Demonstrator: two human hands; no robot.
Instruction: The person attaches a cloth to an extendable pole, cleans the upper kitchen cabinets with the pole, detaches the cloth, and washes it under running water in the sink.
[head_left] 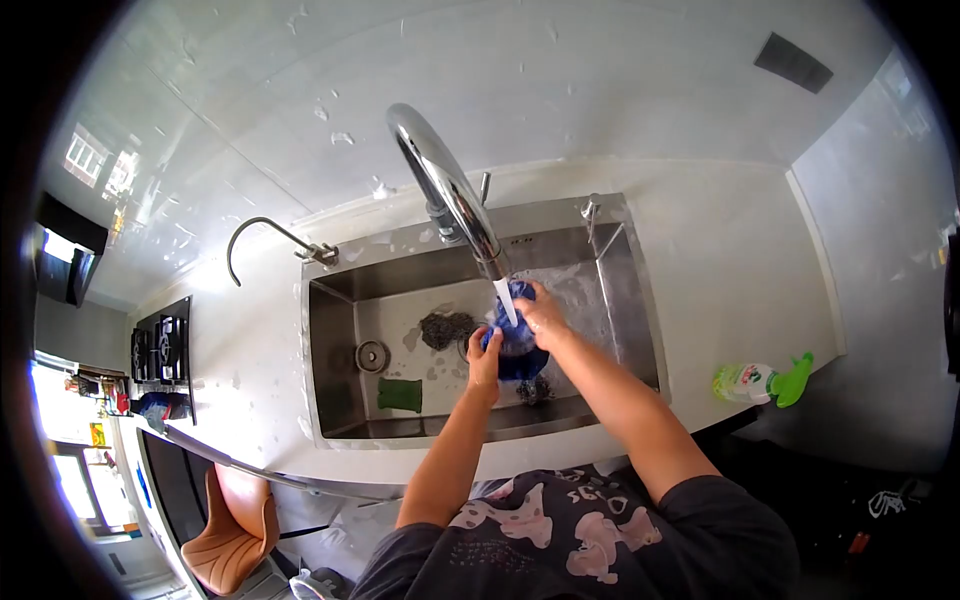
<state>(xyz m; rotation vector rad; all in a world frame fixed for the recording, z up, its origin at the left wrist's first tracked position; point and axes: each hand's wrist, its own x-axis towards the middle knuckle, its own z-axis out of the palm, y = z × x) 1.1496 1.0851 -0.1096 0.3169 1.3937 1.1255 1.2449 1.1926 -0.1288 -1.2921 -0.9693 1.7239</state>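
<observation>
Water runs from the tall chrome faucet (450, 190) onto a blue cloth-like item (518, 362) over the steel sink (335, 375). My left hand (484, 362) grips its left side, fingers bent round the edge. On its upper right side, close under the stream, my right hand (541, 312) is closed on the same item. A dark scouring pad (447, 330) lies in the sink to the left of my hands, with a green sponge (400, 395) nearer the front. Another dark wire scourer (535, 390) shows just below the blue item.
A green spray bottle (745, 383) lies on its side on the right counter. Left of the sink stands a thin curved tap (265, 222); farther left is a black stove (160, 348). A brown chair (232, 530) stands at the lower left.
</observation>
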